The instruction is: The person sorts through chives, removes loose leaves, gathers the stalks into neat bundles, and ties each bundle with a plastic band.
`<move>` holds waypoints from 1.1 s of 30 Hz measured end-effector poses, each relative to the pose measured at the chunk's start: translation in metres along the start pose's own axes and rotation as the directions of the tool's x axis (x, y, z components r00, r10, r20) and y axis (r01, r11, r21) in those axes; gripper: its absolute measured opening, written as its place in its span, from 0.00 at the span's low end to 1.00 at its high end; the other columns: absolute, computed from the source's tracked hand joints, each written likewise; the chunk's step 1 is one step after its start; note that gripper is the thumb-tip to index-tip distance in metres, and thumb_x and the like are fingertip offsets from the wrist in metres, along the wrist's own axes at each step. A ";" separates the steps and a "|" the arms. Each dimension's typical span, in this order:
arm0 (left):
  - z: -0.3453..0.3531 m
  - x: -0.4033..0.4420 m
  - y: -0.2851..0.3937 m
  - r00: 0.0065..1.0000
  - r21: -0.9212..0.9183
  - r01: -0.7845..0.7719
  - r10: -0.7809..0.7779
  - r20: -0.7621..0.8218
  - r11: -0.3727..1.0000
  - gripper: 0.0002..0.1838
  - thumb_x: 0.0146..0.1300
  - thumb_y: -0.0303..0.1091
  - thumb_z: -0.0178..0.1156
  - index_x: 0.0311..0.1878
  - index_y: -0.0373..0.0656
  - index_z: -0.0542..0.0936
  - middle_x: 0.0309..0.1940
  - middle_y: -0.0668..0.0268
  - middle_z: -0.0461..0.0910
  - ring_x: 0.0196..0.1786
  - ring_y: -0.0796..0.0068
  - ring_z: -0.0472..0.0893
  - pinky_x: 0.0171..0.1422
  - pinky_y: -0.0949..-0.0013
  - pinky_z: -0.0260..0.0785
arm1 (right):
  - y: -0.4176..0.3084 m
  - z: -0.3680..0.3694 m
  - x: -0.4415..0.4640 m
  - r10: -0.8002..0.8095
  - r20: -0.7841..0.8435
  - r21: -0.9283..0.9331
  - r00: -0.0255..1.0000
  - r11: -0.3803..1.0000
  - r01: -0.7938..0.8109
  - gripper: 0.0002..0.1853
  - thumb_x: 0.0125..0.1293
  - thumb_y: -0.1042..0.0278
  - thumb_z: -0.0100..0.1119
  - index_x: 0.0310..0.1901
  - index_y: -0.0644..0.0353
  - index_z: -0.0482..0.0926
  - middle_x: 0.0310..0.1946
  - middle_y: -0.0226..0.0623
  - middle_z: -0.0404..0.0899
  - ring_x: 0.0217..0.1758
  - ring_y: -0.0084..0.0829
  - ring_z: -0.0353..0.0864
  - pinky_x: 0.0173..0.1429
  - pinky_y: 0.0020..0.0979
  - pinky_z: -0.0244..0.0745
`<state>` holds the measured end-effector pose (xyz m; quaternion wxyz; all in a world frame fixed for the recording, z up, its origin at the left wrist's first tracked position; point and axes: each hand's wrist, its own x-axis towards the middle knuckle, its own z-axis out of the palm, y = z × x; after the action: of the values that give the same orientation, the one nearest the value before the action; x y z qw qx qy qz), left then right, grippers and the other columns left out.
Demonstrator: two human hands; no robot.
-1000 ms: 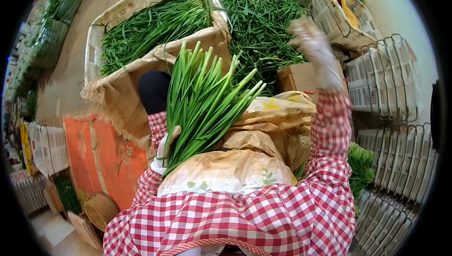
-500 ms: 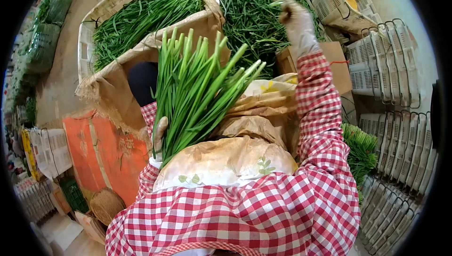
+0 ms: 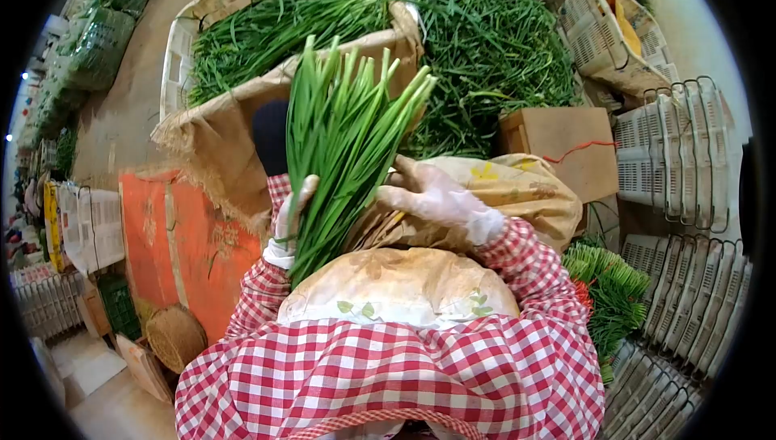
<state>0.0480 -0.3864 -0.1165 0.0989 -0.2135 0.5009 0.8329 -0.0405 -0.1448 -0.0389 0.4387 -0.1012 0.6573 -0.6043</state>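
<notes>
Crate (image 3: 171, 76) of greens at upper left, left hand (image 3: 296, 209) (gloved) wrapped round the leafy lower part of bunch (image 3: 343, 133), which lies over the lap, pale ends up; right hand (image 3: 436, 193) part-open beside bunch, fingers spread, loose pile (image 3: 493, 52) beyond, box (image 3: 562, 149) further right.

The right hand (image 3: 432, 193), earlier reaching out over the loose pile of greens (image 3: 489, 52), is now back by the lap, fingers spread at the edge of the bunch of greens (image 3: 343, 145). The bunch's right-hand stems, splayed wider before, now sit closer in, and the cardboard box (image 3: 558, 149) shows clear of the arm
</notes>
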 end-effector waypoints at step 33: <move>0.137 0.066 0.066 0.901 -0.536 0.016 0.220 0.373 0.844 0.35 0.67 0.62 0.42 0.65 0.43 0.66 0.58 0.63 0.73 0.56 0.71 0.74 0.58 0.63 0.71 | -0.028 -0.065 -0.016 -0.038 0.124 0.254 0.992 0.967 0.005 0.34 0.47 0.61 0.70 0.56 0.66 0.71 0.49 0.38 0.77 0.49 0.29 0.77 0.55 0.31 0.72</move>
<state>-0.0709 -0.3007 -0.0388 0.0965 -0.0202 0.2310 0.9679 -0.0876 -0.0956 -0.0148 0.4827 -0.0899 0.5442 -0.6803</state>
